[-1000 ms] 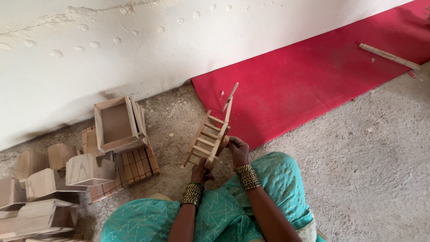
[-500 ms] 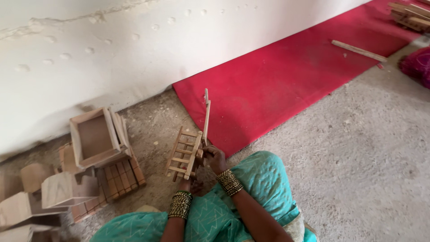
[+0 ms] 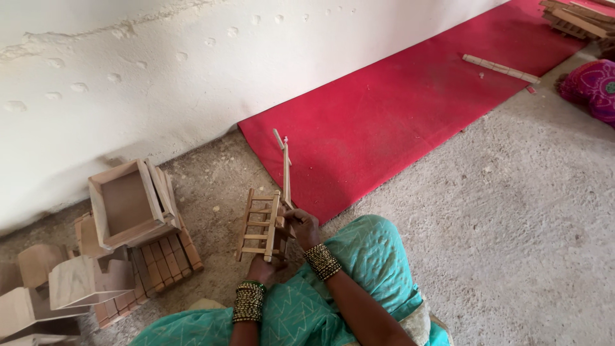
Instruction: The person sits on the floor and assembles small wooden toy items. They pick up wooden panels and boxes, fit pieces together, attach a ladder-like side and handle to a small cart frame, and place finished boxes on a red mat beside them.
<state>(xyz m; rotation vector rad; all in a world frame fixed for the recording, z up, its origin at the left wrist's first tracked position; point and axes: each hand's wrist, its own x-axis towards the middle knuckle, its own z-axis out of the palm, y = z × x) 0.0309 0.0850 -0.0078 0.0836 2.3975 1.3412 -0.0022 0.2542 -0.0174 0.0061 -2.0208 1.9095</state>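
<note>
Wooden ladder-like frame (image 3: 259, 225) held just above the concrete floor (image 3: 500, 218), in front of the seated person's knees, which are draped in teal cloth (image 3: 359, 256). Head view: left hand (image 3: 261, 269) has its grip closed on the frame's lower end, fingers wrapped under the bottom rung. Right hand (image 3: 302, 225) has its grip closed on the frame's right rail, just beside a thin wooden stick (image 3: 286, 173) that rises upright from the grip; whether the stick is pinched by the fingers or only fixed to the frame, cannot tell. Both wrists carry stacked dark-gold bangles (image 3: 248, 301). Left of the grip, well apart: an open wooden box (image 3: 128, 205) tilted on a slatted wooden panel (image 3: 163, 259), with more pale wooden blocks (image 3: 70, 282) beyond it at the frame's edge. Beyond the grip, a red carpet strip (image 3: 410, 109) runs along the white wall (image 3: 160, 70). Far off to the right of the grip, a loose wooden strip (image 3: 501, 68) lies on the carpet, a pile of wooden pieces (image 3: 580, 19) past it, and a pink patterned cloth (image 3: 592, 86) at the edge.
</note>
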